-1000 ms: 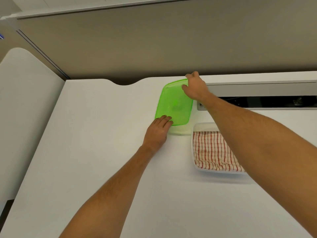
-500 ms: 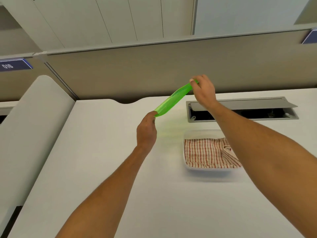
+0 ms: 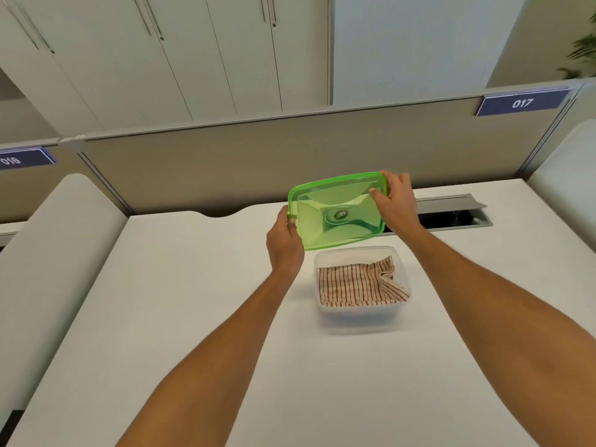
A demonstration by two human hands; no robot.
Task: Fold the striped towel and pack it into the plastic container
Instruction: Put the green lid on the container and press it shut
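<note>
Both hands hold a translucent green lid tilted above the white desk: the left hand pinches its nine o'clock edge, the right hand its two o'clock corner. Just below, toward five o'clock, the open plastic container holds the folded striped towel.

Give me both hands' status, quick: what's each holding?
Left hand: closed on the left edge of the green lid, held in the air.
Right hand: closed on the lid's far right corner.
</note>
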